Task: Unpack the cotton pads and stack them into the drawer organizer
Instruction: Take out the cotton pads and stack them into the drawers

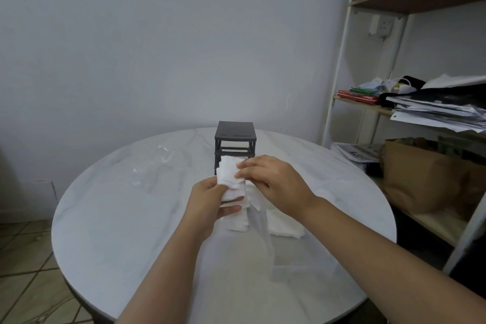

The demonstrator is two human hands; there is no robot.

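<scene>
Looks like the middle of the unpacking step to me. The left grip [207,200] is wrapped around a stack of cotton pads [232,179], thumb on one side and fingers curled underneath. The right grip [273,181] is pinching the top edge of that same stack with its fingertips. The stack is held up off the round marble tabletop [118,218], right in front of the dark drawer organizer [235,134], which sits toward the far side. None of the pads look like they're in the organizer yet, but its lower part is hidden behind the stack so I can't be sure. More white pads lie in a loose pile [285,226] just under the right wrist, with a clear plastic bag [265,242] draped in front and a crumpled clear wrapper [155,166] off to the left.

Next move, my guess: square up the stack so the edges line up, then carry it forward and slide it into one of the organizer's openings. The pads look soft and floppy, so it'll need a firm, even hold or the bundle fans out. Can't tell from here whether a drawer is pulled out
</scene>
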